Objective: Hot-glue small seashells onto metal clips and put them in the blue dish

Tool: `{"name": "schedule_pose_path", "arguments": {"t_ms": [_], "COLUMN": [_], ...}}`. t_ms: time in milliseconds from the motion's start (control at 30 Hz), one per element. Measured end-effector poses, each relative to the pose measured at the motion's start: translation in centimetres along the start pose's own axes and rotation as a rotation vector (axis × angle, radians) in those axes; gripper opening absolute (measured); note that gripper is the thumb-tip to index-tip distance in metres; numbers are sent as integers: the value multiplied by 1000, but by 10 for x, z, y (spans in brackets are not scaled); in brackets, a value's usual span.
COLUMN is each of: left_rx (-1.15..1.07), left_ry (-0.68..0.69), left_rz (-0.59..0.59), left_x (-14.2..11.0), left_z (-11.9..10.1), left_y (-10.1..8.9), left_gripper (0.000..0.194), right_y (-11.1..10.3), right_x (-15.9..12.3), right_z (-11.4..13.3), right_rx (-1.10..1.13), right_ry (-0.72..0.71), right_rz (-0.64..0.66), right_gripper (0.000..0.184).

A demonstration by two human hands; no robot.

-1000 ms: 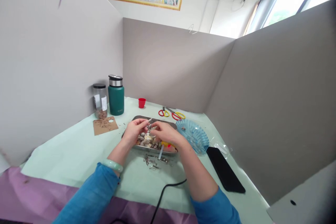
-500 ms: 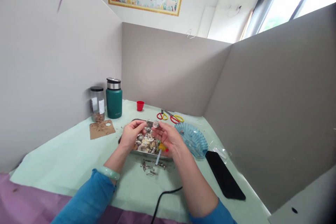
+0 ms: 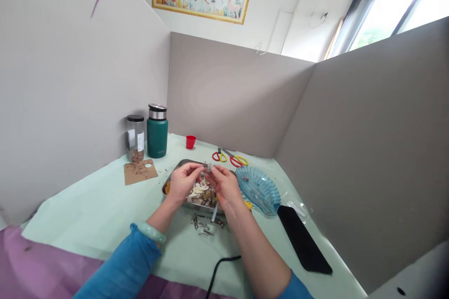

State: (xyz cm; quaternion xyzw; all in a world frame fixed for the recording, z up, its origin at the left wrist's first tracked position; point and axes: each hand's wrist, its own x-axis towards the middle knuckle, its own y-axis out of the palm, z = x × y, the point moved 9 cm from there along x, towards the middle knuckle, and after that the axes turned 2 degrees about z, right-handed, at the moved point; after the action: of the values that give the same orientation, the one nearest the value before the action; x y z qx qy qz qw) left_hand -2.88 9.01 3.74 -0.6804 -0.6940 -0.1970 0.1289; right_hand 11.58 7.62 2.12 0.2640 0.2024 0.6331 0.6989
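Observation:
Over a metal tray (image 3: pixel 196 206) filled with seashells (image 3: pixel 200 190), my two hands meet with fingertips almost touching. My left hand (image 3: pixel 182 182) pinches a small metal piece (image 3: pixel 205 165), too small to make out fully. Between the fingers of my right hand (image 3: pixel 225 186) is a small whitish, clear-looking piece (image 3: pixel 209 167), partly covered by the fingertips. Below my right hand a translucent glue stick (image 3: pixel 215 212) sticks out from a yellow tool, apparently a glue gun (image 3: pixel 249 205), mostly hidden by the wrist. Several small metal clips or pins (image 3: pixel 203 225) lie in front of the tray.
A blue scalloped plate (image 3: pixel 261 191) and a black flat object (image 3: pixel 304 239) are at right. Behind stand a red cup (image 3: pixel 190 142) and scissors (image 3: pixel 238 160). At left are a green flask (image 3: pixel 157 135), a jar (image 3: pixel 135 138) and brown card (image 3: pixel 140 172). A black cord (image 3: pixel 219 266) runs in front.
My hands have come closer together, bringing the metal piece up against the whitish piece. The whole view has shifted slightly, so the scene sits a little further right.

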Motion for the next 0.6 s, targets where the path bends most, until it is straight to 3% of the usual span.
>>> {"name": "schedule_pose_path", "arguments": {"t_ms": [200,600], "left_rx": [18,35], "left_ry": [-6,13], "left_rz": [0,34], "left_x": [0,0], "left_z": [1,0], "left_y": [0,3], "left_gripper": [22,20], "right_y": [2,1], "right_x": [-6,-6], "right_z": [15,16], "right_rx": [-163,-298], "right_ry": [-216,-242], "right_rz": [-54,-45], "right_gripper": [26,24]}}
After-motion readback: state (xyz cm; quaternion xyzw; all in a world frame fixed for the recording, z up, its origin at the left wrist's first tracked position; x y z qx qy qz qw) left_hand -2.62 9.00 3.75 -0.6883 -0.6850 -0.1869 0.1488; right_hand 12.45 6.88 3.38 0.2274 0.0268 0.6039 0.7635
